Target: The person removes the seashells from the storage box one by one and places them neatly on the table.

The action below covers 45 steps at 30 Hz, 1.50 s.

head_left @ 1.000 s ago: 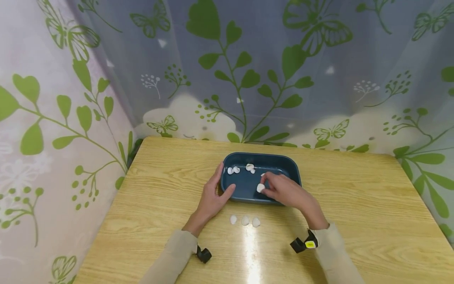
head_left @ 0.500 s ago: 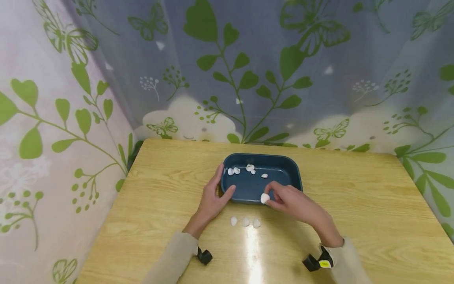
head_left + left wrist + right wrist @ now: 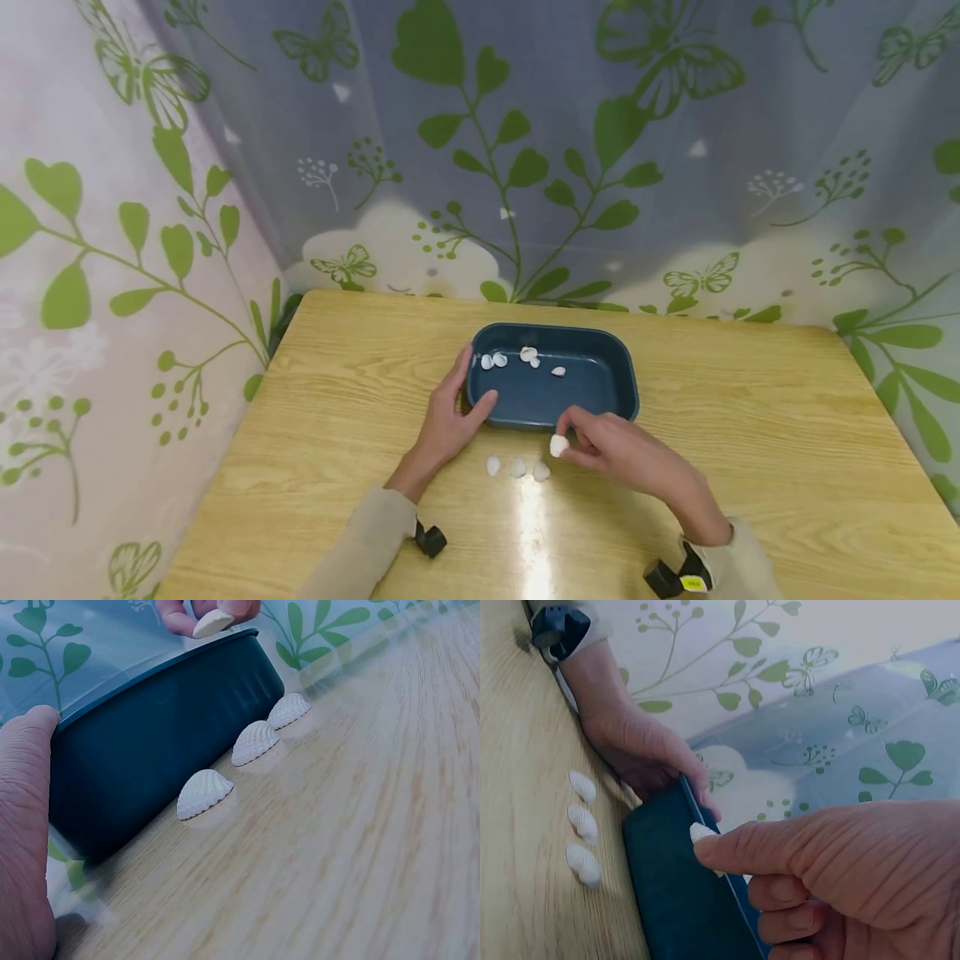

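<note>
My right hand point(image 3: 630, 450) pinches a white seashell point(image 3: 558, 446) between thumb and fingertips, just in front of the near rim of a dark blue tray point(image 3: 622, 412). In the right wrist view the pinched seashell point(image 3: 702, 834) shows beside my thumb. My left hand point(image 3: 446, 417) grips the tray's left end, its thumb over the rim; in the left wrist view only part of that hand point(image 3: 26, 825) shows. Several white seashells point(image 3: 528, 354) lie inside the tray towards its far side. On the table before the tray stand three ribbed seashells point(image 3: 255, 742) in a row.
The wooden table point(image 3: 360, 375) extends to both sides and behind the tray. A curtain printed with leaves and butterflies point(image 3: 525, 167) hangs along the back and left. Each wrist carries a small black camera point(image 3: 431, 540).
My right hand has come from inside the tray over its near rim, bringing the seashell towards the row on the table. My left hand stays at the tray's left end.
</note>
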Motion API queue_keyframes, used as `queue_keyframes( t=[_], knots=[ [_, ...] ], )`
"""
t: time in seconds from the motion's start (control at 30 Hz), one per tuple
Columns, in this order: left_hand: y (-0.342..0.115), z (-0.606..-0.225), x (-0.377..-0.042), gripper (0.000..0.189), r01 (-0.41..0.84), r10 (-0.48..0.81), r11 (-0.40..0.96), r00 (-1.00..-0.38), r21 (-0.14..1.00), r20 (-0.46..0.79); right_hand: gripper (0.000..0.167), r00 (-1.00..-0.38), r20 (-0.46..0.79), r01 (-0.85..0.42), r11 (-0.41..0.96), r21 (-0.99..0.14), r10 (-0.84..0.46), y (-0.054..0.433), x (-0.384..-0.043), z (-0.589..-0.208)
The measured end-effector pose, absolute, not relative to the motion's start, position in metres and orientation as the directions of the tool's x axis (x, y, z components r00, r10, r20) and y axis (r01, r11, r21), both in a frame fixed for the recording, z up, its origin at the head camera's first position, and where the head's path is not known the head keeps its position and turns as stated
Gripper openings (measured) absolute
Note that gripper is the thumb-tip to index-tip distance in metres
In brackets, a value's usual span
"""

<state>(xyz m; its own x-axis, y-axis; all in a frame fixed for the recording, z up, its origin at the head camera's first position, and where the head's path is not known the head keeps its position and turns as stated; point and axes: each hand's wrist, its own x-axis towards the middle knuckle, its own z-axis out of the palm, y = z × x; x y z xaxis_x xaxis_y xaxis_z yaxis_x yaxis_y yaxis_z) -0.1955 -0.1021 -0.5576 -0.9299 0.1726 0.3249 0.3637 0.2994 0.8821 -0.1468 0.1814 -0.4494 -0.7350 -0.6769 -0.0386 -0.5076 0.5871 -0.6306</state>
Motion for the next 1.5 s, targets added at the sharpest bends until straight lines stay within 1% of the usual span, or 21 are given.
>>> queue_keyframes(
  t=[0.13, 0.33, 0.43, 0.6, 0.73, 0.93, 1.07, 1.3, 1.4, 1.5],
  knots=[
    [-0.103, -0.558, -0.197, 0.081, 0.372, 0.177, 0.3, -0.927, 0.879, 0.331, 0.017, -0.712, -0.087, -0.508, 0.596, -0.622, -0.697, 0.177, -0.142, -0.447],
    [-0.104, -0.56, -0.198, 0.081, 0.373, 0.174, 0.298, -0.926, 0.879, 0.334, 0.017, -0.705, -0.18, -0.478, 0.647, -0.595, -0.686, 0.174, -0.14, -0.448],
    [-0.103, -0.56, -0.197, 0.082, 0.364, 0.175, 0.297, -0.93, 0.883, 0.325, 0.016, -0.707, -0.177, -0.493, 0.656, -0.572, -0.685, 0.175, -0.14, -0.454],
    [-0.102, -0.559, -0.197, 0.082, 0.35, 0.175, 0.294, -0.934, 0.889, 0.31, 0.016, -0.711, -0.132, -0.551, 0.664, -0.505, -0.691, 0.176, -0.14, -0.464],
    [-0.101, -0.558, -0.197, 0.082, 0.353, 0.171, 0.298, -0.934, 0.887, 0.314, 0.015, -0.715, -0.138, -0.562, 0.681, -0.47, -0.686, 0.173, -0.141, -0.469],
    [-0.102, -0.558, -0.196, 0.082, 0.352, 0.173, 0.294, -0.934, 0.889, 0.313, 0.012, -0.722, -0.186, -0.528, 0.705, -0.473, -0.666, 0.17, -0.142, -0.475],
    [-0.101, -0.558, -0.196, 0.082, 0.351, 0.177, 0.297, -0.934, 0.888, 0.31, 0.012, -0.726, -0.198, -0.522, 0.716, -0.464, -0.658, 0.17, -0.143, -0.478],
    [-0.101, -0.557, -0.196, 0.082, 0.347, 0.176, 0.301, -0.936, 0.888, 0.306, 0.013, -0.73, -0.218, -0.499, 0.722, -0.478, -0.648, 0.172, -0.143, -0.477],
    [-0.101, -0.557, -0.196, 0.082, 0.349, 0.178, 0.302, -0.935, 0.887, 0.307, 0.013, -0.729, -0.223, -0.485, 0.718, -0.499, -0.647, 0.172, -0.142, -0.473],
    [-0.101, -0.557, -0.196, 0.082, 0.353, 0.179, 0.303, -0.934, 0.885, 0.311, 0.017, -0.727, -0.211, -0.469, 0.697, -0.542, -0.654, 0.17, -0.141, -0.466]
  ],
)
